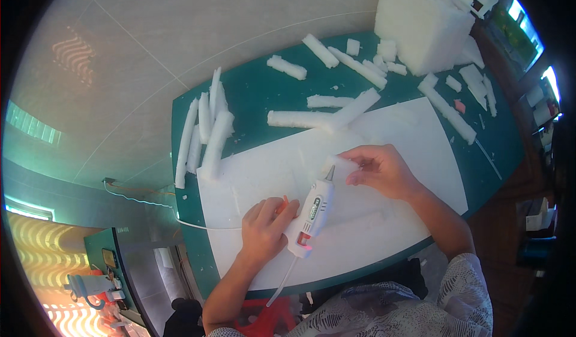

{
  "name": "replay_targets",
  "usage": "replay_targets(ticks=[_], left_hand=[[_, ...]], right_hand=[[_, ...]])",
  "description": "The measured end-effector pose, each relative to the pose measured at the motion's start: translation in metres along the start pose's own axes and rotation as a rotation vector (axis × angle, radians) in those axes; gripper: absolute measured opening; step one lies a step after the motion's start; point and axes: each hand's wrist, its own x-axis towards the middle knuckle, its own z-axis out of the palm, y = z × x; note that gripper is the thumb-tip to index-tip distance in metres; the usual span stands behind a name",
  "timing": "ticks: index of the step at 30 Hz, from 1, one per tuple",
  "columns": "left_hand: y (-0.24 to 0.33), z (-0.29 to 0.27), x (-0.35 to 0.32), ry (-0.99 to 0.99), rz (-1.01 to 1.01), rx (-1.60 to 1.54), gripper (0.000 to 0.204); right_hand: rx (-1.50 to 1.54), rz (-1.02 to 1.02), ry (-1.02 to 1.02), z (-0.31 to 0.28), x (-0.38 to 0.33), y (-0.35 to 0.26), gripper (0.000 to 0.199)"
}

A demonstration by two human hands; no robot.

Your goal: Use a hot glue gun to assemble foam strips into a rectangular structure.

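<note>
In my left hand [264, 228] is a white hot glue gun [314, 211] with an orange trigger, its nozzle pointing away from me. A clear glue stick [282, 283] sticks out of its back end. Between the thumb and fingers of my right hand [379, 170] is a small white foam piece [343, 164]. The nozzle tip is at the left end of that piece; whether they touch I cannot tell. Both hands are above a large white board [420, 157] lying on the green table.
White foam strips [300, 119] lie beyond the board, with more strips [217, 142] stacked at the left. A big white foam block [414, 28] stands at the back right. The gun's white cord [204, 226] crosses the left edge of the green table [252, 94].
</note>
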Motion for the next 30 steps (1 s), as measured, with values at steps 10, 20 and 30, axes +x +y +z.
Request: replay_targets(ticks=[10, 20, 30], left_hand=[[-0.001, 0.000, 0.001, -0.009, -0.010, -0.004, 0.047], [-0.003, -0.006, 0.000, 0.014, -0.052, 0.018, 0.045], [-0.025, -0.017, 0.005, 0.103, -0.316, -0.226, 0.037]], right_hand=[[-0.046, 0.004, 0.007, 0.000, -0.001, -0.001, 0.044], [0.046, -0.005, -0.018, -0.003, 0.001, 0.009, 0.040], [0.304, 0.049, -0.165, -0.010, 0.003, 0.009, 0.036]])
